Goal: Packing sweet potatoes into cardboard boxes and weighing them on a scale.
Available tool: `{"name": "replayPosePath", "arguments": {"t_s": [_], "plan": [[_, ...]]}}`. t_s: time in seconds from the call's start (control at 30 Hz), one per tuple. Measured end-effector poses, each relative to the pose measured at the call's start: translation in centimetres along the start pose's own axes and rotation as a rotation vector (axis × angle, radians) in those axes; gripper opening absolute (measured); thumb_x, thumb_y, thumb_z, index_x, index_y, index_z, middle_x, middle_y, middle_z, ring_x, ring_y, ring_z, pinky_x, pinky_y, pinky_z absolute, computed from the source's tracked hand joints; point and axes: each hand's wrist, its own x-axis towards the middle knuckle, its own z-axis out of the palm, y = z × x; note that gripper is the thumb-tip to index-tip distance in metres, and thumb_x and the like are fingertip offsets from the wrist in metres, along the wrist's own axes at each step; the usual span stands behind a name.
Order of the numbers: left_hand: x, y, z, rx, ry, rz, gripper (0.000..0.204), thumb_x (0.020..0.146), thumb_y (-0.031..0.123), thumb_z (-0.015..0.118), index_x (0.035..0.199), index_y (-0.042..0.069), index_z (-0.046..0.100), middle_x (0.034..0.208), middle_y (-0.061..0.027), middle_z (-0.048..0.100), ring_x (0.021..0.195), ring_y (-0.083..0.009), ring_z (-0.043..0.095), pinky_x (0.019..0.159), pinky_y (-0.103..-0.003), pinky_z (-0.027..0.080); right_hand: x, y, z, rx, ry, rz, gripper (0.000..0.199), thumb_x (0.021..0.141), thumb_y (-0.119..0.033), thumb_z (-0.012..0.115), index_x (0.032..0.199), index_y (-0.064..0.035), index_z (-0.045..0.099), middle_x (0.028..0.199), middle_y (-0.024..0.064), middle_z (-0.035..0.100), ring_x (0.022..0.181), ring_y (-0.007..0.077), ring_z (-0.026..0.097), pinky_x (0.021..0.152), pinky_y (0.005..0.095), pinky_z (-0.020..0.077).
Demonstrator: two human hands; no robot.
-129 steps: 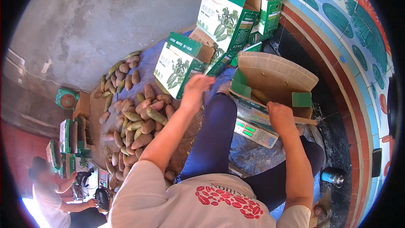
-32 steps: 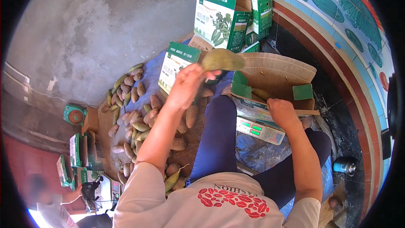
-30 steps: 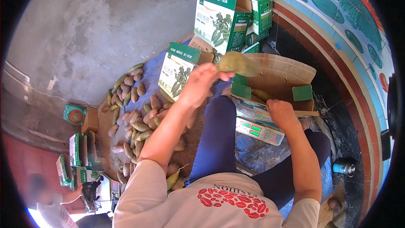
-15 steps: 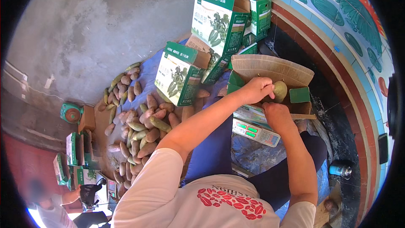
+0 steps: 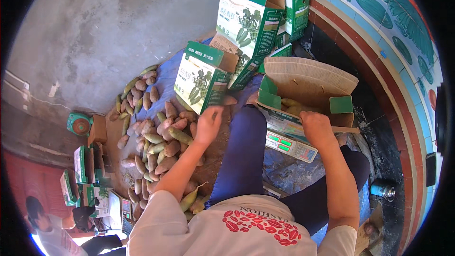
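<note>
My left hand (image 5: pixel 208 126) hangs over the pile of green and pinkish radishes (image 5: pixel 166 135), just below a standing green-and-white carton. Motion smears its fingertips, and no radish shows in it. My right hand (image 5: pixel 315 127) grips the near rim of an open cardboard box (image 5: pixel 310 73), fingers bent over the edge. Inside that box lie a few radishes (image 5: pixel 291 105), partly hidden by its near wall. The box rests on a digital scale (image 5: pixel 291 146), whose green readouts are lit.
Green-and-white cartons (image 5: pixel 199 78) stand on the blue sheet ahead, with more behind. More radishes (image 5: pixel 189 199) lie by my left side. A blue canister (image 5: pixel 382 190) stands at right, near the tiled wall. Another person (image 5: pixel 52 227) sits at lower left beside another scale (image 5: pixel 125 208).
My left hand has left the box and swung left to the radish pile. The radish formerly held above the box is out of my hands. My right hand remains at the box rim.
</note>
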Motion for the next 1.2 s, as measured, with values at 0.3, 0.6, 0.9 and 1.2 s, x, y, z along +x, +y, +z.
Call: {"name": "replayPosePath", "arguments": {"t_s": [0.3,0.6,0.9,1.2], "plan": [[-29.5,-15.2,-7.6,0.645,-0.897,-0.874,0.028,0.083,0.026,0.049,0.100,0.007,0.062,0.097,-0.0202,0.063,0.098,-0.0375,0.058,0.083,-0.044,0.047,0.0,0.3,-0.1,0.100,0.023,0.048,0.007,0.080,-0.010,0.054,0.081,-0.0036,0.056,0.077,0.0168,0.061,0.076,0.0349,0.060,0.066,0.0442,0.0475],[-41.5,-12.9,-10.3,0.859,-1.186,-1.153,0.053,0.081,0.026,0.058,0.129,0.011,0.042,0.118,-0.0199,0.055,0.107,-0.0346,0.056,0.091,-0.042,0.045,0.2,0.7,-0.1,0.136,0.040,0.045,0.008,0.082,-0.011,0.055,0.084,-0.0026,0.055,0.080,0.0186,0.061,0.079,0.0363,0.060,0.069,0.0445,0.0469],[-42.0,-19.3,-10.0,0.576,-0.366,-1.732,0.036,0.079,0.021,0.060,0.110,0.002,0.059,0.112,-0.0149,0.061,0.102,-0.0266,0.061,0.085,-0.037,0.049,0.5,0.4,-0.1,0.129,0.008,0.081,0.010,0.083,-0.012,0.055,0.088,-0.0032,0.055,0.084,0.0186,0.062,0.083,0.0364,0.060,0.072,0.0451,0.0466],[-39.4,-21.2,-10.4,0.586,-0.590,-1.729,0.035,0.082,0.030,0.051,0.099,0.003,0.066,0.093,-0.0135,0.068,0.087,-0.0241,0.067,0.079,-0.036,0.052,0.4,0.4,-0.1,0.129,0.005,0.107,0.011,0.083,-0.012,0.055,0.090,-0.0037,0.055,0.083,0.0185,0.062,0.082,0.0354,0.060,0.072,0.0442,0.0470]]}}
